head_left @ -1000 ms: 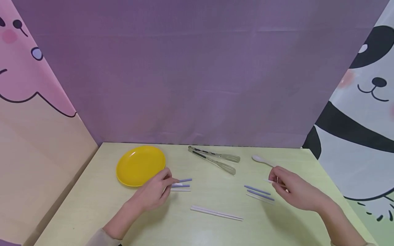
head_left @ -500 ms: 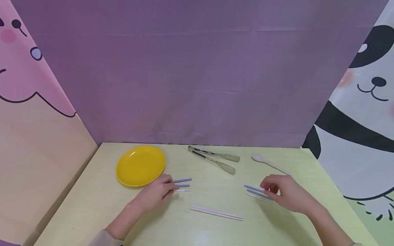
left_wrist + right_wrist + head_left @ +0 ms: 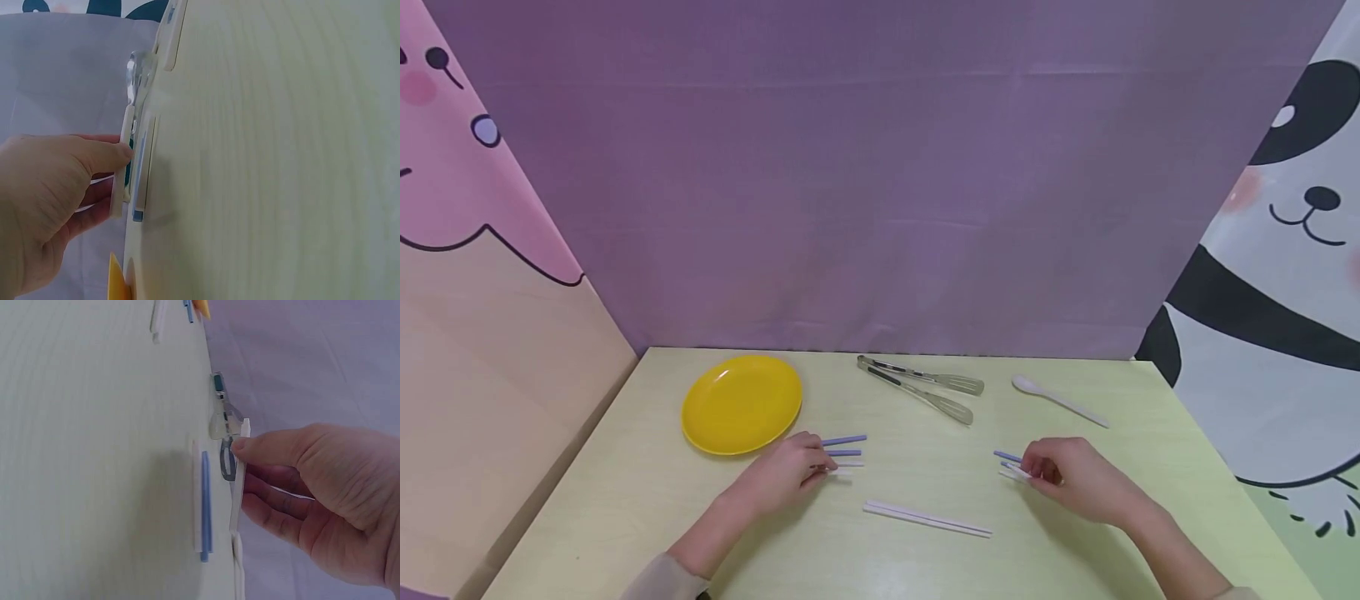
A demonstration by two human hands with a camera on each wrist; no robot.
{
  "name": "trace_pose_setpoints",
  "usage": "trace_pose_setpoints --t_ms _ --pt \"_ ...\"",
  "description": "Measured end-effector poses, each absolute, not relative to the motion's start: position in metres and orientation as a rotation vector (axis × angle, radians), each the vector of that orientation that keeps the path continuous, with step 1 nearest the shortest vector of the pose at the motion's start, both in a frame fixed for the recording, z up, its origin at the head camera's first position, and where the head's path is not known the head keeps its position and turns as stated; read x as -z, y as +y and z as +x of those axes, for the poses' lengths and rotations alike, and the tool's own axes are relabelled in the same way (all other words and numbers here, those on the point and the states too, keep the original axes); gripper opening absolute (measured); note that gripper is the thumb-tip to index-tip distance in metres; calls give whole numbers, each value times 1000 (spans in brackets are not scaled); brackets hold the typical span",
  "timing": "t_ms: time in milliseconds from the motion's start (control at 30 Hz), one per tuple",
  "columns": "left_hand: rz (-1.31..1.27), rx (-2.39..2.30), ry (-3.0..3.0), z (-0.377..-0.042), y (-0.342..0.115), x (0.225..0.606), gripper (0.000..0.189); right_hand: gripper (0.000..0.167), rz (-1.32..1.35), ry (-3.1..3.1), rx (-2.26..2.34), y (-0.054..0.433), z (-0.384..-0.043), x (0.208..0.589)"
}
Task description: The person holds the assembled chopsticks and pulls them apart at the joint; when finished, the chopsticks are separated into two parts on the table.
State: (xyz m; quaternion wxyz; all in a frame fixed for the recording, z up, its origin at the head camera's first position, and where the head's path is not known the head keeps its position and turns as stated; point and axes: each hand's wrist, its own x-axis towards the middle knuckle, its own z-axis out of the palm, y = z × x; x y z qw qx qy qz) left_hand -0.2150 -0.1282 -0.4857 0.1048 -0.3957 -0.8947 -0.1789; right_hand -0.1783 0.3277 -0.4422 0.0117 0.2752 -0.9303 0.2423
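My left hand [image 3: 784, 475] pinches a short white stick [image 3: 117, 195] between thumb and fingers, just above the table. Under and beyond it lie two short blue sticks [image 3: 846, 440] and a white one [image 3: 148, 164], partly hidden by the hand in the head view. On the right, my right hand [image 3: 1078, 482] pinches another short white stick [image 3: 237, 499] by its upper part. Below that hand lie short blue sticks [image 3: 205, 506] and a white stick [image 3: 197, 506], side by side. Between the hands, nearer me, rests a pair of pale chopsticks [image 3: 927, 519].
A yellow plate [image 3: 741, 406] stands at the back left, close to my left hand. Metal tongs [image 3: 925, 388] lie spread at the back middle. A pale spoon [image 3: 1060, 401] lies at the back right. A purple cloth [image 3: 887, 183] hangs behind the table.
My right hand has moved left and nearer me with its white stick, from near the spoon to over the blue sticks. The left hand has moved slightly nearer me with its stick.
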Motion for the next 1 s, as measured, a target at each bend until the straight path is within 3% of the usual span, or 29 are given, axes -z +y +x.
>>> trace_pose_setpoints --t_ms 433,1000 --pt "-1118 490 -2744 -219 -123 487 11 23 874 -2993 -733 321 -184 464" --pt "-1113 495 -2761 -222 -112 489 9 22 833 -3052 -719 317 -184 465"
